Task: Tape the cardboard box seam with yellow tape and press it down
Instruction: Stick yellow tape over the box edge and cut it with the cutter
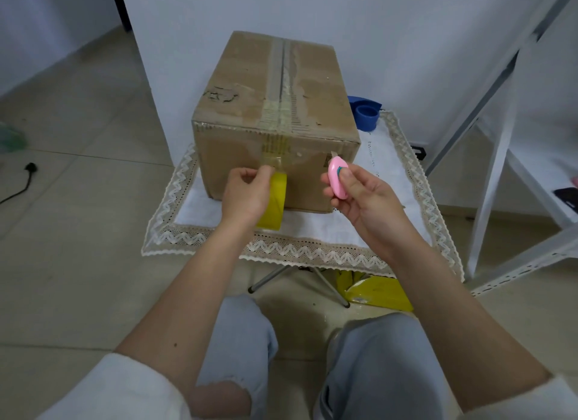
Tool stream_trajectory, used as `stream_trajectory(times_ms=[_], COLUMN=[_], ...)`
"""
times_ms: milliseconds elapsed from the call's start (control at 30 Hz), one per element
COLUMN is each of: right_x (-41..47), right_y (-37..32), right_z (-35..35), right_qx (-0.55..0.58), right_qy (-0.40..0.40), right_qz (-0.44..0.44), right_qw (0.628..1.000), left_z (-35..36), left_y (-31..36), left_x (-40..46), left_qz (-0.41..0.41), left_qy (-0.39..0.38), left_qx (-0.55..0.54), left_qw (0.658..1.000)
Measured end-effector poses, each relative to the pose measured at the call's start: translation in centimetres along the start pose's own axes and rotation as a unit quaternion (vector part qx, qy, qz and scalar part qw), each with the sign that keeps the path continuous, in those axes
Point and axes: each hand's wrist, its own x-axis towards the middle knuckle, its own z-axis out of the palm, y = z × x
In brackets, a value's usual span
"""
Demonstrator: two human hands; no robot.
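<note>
Two hands work at the near face of the cardboard box (275, 106): left hand (247, 194) grips the yellow tape roll (273, 200), its strip apparently stuck up over the seam; right hand (362, 197) pinches a pink cutter (337, 182), right of the roll.

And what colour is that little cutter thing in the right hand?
Pink, with a teal slider: the cutter in the right hand, seen in the head view.

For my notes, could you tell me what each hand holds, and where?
Left hand grips the tape roll around its rim; right hand pinches the pink cutter by its body.
</note>
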Motion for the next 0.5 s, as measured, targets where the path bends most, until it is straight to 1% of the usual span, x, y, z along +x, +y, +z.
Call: stream_trajectory(times_ms=[100,200,333,500], right_x=[0.6,1.6,3.6,5.4], right_y=[0.2,0.4,0.6,0.6], right_z=[0.5,1.1,1.7,2.5], right_qx=[-0.092,-0.197,-0.314,-0.431], right_qy=[-0.001,0.004,-0.003,-0.029], right_qz=[-0.024,-0.053,-0.105,-0.165], right_qw=[0.995,0.979,0.944,0.887], left_z=[-0.1,-0.2,-0.2,-0.1], left_y=[-0.1,-0.3,-0.3,-0.4], left_x=[0.1,0.2,0.1,-0.1], left_qz=[0.004,0.022,0.050,0.062], left_qy=[0.001,0.015,0.037,0.065], left_qx=[-0.002,-0.004,0.007,0.005], left_qw=[1.000,1.000,0.998,0.996])
